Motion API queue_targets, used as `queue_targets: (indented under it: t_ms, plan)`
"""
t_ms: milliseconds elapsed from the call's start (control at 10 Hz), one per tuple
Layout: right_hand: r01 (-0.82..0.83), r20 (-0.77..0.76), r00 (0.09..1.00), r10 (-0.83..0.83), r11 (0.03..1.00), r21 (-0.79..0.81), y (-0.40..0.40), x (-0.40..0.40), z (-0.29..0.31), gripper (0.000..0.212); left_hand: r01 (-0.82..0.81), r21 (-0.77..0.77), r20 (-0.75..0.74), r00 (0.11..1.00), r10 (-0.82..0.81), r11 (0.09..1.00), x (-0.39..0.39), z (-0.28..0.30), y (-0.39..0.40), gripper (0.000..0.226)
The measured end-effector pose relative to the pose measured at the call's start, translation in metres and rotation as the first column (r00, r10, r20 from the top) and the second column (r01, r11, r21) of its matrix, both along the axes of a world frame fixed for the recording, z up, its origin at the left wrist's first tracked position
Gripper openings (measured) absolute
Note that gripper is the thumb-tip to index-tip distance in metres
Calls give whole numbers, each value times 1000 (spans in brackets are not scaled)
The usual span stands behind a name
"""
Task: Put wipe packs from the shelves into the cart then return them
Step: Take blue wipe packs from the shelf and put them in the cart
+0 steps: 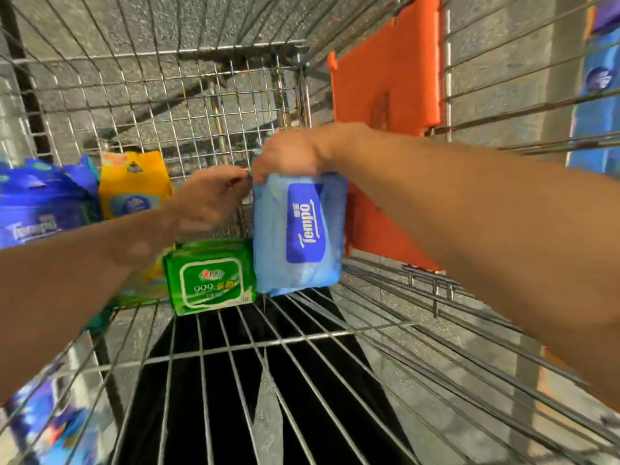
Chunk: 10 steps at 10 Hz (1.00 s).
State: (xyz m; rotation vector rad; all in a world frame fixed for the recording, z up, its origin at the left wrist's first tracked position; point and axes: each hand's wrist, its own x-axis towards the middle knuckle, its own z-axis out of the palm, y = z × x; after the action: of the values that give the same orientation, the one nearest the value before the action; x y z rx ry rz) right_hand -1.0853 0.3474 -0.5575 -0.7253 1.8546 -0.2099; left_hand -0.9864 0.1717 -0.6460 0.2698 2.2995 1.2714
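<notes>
Both my arms reach down into a wire shopping cart (pixel 302 340). My right hand (pixel 288 156) grips the top edge of a light blue Tempo wipe pack (pixel 298 236), which hangs upright just above the cart floor. My left hand (pixel 211 199) is beside that pack's upper left corner, fingers curled, fingertips close to it; I cannot tell whether it touches. A green wipe pack (pixel 211 280) lies on the cart floor under my left hand, against the blue pack's left side. A yellow pack (pixel 134 186) and a dark blue Tempo pack (pixel 40 206) stand at the left.
An orange plastic flap (pixel 385 85) hangs on the cart's right wall behind the blue pack. Blue packages (pixel 597 105) show outside the cart at the far right. More blue packaging (pixel 50 427) shows through the wire at the lower left. Grey floor lies beneath.
</notes>
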Motion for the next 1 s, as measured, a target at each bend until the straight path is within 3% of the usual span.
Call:
queue_targets:
  t_ms: [100, 200, 400, 500, 600, 700, 800, 900, 1000]
  plan:
    - [48, 83, 995, -54, 995, 82, -11, 18, -4, 41, -92, -32, 33, 995, 93, 995, 3, -2, -22, 19]
    - [149, -61, 987, -148, 989, 23, -7, 20, -8, 26, -96, -155, 28, 994, 101, 983, 6, 6, -31, 19]
    - [167, -67, 984, -166, 986, 7, 8, 43, -5, 42, -51, -231, 208, 973, 101, 972, 2, 22, -14, 14]
    - [178, -82, 981, -177, 984, -6, 14, 56, -9, 35, -32, -219, 155, 986, 68, 975, 1, 31, -6, 14]
    - [308, -158, 940, -303, 951, 8, 19, 63, -8, 51, -42, -266, 212, 972, 101, 963, -1, 44, 5, 13]
    - [517, -301, 809, -505, 855, -46, 14, 67, 9, 66, -109, -300, 238, 954, 185, 948, -2, 68, 9, 28]
    - [666, -345, 656, -671, 730, -153, 5, 63, 42, 51, -165, -264, 302, 922, 243, 950, -4, 109, 0, 43]
    - [724, -334, 561, -757, 645, -246, -8, 58, 84, 29, -156, -350, 267, 929, 258, 924, -12, 156, -14, 47]
    - [767, -273, 519, -810, 582, -270, -24, 52, 132, 33, -97, -486, 213, 951, 225, 869, -20, 209, -27, 52]
